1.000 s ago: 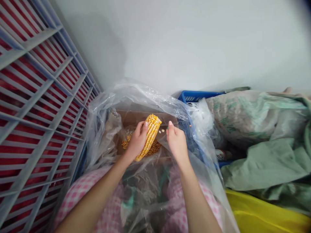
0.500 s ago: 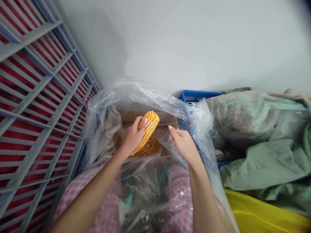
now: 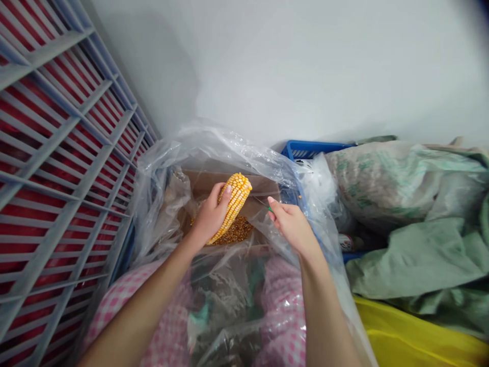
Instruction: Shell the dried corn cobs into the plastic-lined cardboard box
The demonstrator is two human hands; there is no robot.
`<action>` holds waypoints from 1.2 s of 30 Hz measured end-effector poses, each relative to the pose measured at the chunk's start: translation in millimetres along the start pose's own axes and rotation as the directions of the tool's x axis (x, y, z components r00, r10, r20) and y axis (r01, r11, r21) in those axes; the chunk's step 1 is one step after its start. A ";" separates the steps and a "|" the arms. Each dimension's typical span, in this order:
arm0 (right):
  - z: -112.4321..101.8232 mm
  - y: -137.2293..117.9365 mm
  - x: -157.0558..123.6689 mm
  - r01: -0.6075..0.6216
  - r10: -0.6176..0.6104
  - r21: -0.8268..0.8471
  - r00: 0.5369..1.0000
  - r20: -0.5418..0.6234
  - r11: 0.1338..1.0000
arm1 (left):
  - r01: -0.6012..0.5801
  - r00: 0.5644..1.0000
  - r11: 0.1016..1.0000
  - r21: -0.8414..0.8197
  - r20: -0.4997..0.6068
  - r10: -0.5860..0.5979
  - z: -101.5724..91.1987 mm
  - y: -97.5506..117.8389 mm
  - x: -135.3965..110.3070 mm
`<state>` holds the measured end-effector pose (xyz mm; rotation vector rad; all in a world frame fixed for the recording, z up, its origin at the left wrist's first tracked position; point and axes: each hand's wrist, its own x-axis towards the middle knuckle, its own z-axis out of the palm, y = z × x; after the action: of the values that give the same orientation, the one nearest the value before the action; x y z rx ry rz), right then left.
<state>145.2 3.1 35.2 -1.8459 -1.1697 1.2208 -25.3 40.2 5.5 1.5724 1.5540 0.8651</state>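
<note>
My left hand (image 3: 212,211) is wrapped round an ear of corn (image 3: 237,196), which tilts with its upper end to the right. The yellow kernels are still on most of the visible cob. To the right, my right hand (image 3: 287,220) is closed on a thin tool with a green handle (image 3: 270,209). Its narrow shaft points left toward the cob; whether its tip touches is too fine to tell. Below the ear, loose corn kernels (image 3: 237,232) lie in a cardboard box (image 3: 263,186) lined with clear plastic.
A clear plastic sheet (image 3: 160,163) drapes around the box and over my knees. On the left rises a grey slatted crate (image 3: 72,122) with red behind it. A blue basket (image 3: 305,148) holds a stuffed sack (image 3: 389,183) at right, near green cloth (image 3: 424,260) and yellow material (image 3: 416,331).
My right hand has shifted slightly right with the tool, away from the cob. My left hand and the ear of corn are almost unmoved.
</note>
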 end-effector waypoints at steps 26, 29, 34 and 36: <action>20.7 -7.4 -3.4 0.085 -0.109 -0.140 0.978 -0.175 0.986 | 0.060 0.997 0.998 -0.029 -0.042 -0.061 1.3 2.3 -1.0; 14.6 -5.5 -3.0 0.065 -0.074 -0.094 0.993 -0.087 0.993 | 0.050 0.998 0.999 -0.011 -0.048 -0.051 -0.2 2.6 0.0; 13.6 -1.0 -1.6 0.045 -0.052 -0.102 0.996 -0.071 0.994 | 0.013 1.000 0.999 0.040 -0.029 -0.012 -0.4 3.7 -1.7; 14.1 0.7 -0.7 0.034 -0.042 -0.111 0.997 -0.072 0.993 | -0.002 1.000 0.993 0.115 -0.007 0.002 -1.2 4.1 -3.3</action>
<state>132.2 2.6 29.6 -1.9230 -1.2471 1.0767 -24.5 37.1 9.8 1.6535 1.6330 0.7958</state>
